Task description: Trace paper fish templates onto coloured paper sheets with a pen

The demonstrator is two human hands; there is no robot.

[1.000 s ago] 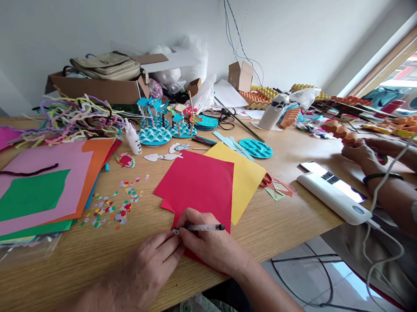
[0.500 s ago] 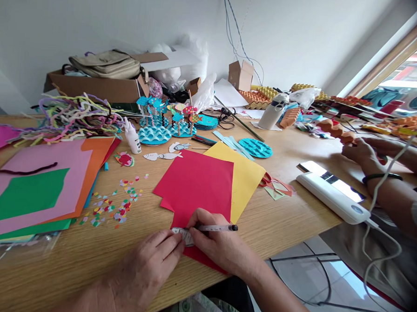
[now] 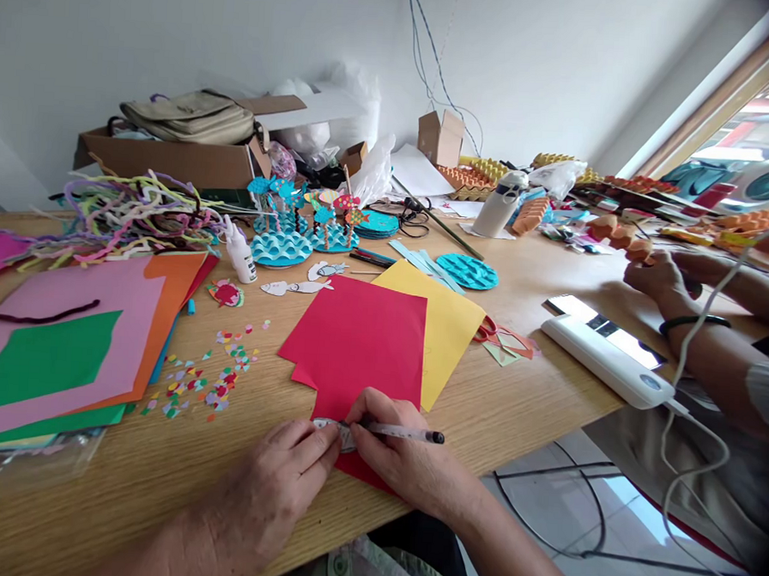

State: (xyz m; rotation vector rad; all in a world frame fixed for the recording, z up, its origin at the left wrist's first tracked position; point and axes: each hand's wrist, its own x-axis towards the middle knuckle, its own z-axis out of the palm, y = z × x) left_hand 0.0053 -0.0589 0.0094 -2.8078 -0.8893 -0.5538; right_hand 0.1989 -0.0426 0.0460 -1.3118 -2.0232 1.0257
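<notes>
My right hand [image 3: 402, 452] is closed round a pen [image 3: 409, 433] with a clear barrel and black end, its tip down by a small white paper cutout [image 3: 346, 441] with drawn lines. With bent fingers, my left hand [image 3: 285, 472] presses the cutout's left end onto the red paper [image 3: 362, 338]. Fingers of both hands cover part of the cutout, so its full outline is hidden. Under the red paper lies a yellow sheet [image 3: 454, 313]. Just beyond are white fish cutouts [image 3: 298, 287], and a decorated red fish [image 3: 225, 292] lies to their left.
Paper scraps [image 3: 218, 378] and stacked coloured sheets [image 3: 154, 327] lie left. A glue bottle [image 3: 239, 253] stands near blue wave models [image 3: 282, 246]. Red-handled scissors [image 3: 485, 328] and a white power bank-like device [image 3: 606, 360] lie right. A co-worker's hands [image 3: 662, 281] hold an egg-carton piece.
The pen has tilted slightly, its black end shifting right and down. My left hand stays on the cutout. The whole view has moved a little.
</notes>
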